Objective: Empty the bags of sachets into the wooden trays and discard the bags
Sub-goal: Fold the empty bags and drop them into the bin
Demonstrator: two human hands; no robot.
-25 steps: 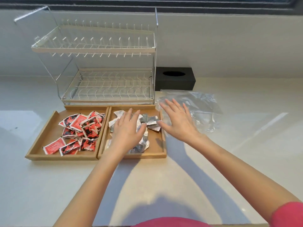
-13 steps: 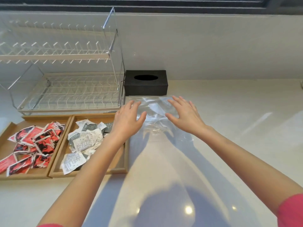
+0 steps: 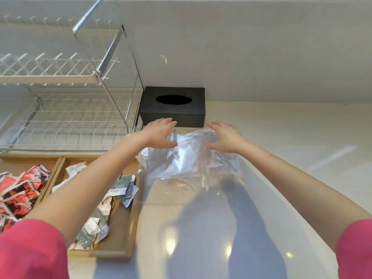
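Clear plastic bags (image 3: 187, 158): crumpled and empty, laid on the white worktop (image 3: 291, 137) just in front of the black box (image 3: 173, 106) and just right of the right wooden tray (image 3: 128, 218).

Left hand (image 3: 159, 135): held over the left edge of the bags, fingers extended and spread wide, thumb apart; nothing is gripped. Whether the plastic is touched cannot be told.

Right hand (image 3: 225, 137): held over the right part of the bags, fingers likewise extended and open; nothing is gripped.

Right wooden tray: filled with grey and white sachets (image 3: 100, 214), partly crossed by the left forearm.

Left wooden tray (image 3: 51, 174): filled with red sachets (image 3: 18, 190), cut off at the picture edge.

Wire dish rack (image 3: 66, 109): two tiers, stood behind the trays.

Black box: an oval opening is set in its top, against the wall.
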